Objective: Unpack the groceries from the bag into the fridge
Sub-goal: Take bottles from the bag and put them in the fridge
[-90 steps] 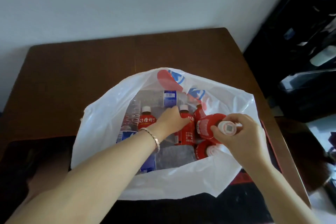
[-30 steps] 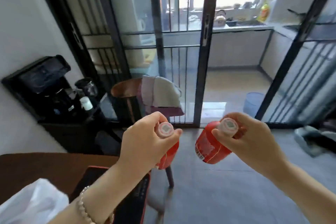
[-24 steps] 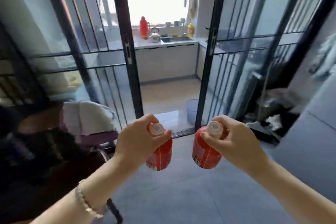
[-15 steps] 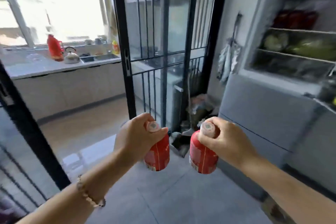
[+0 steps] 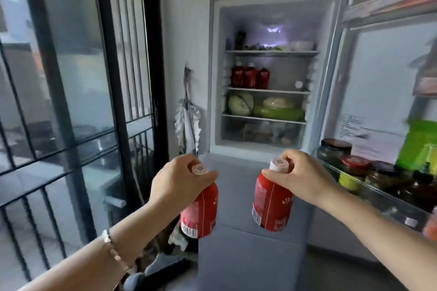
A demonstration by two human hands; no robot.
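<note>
Two red-labelled bottles with pale caps hang upright before the open fridge (image 5: 214, 78), the left bottle (image 5: 201, 210) and the right bottle (image 5: 272, 205) level with each other but apart, in front of its closed lower compartment. Each is gripped at the neck from above: the left hand (image 5: 175, 179) has fingers and thumb curled round just under its cap, the right hand (image 5: 305, 177) is clamped likewise, and both bodies dangle below the fingers. Similar red bottles (image 5: 249, 77) stand on a middle shelf above a green cabbage (image 5: 240, 103), and jars (image 5: 354, 165) crowd the open door's rack at right.
</note>
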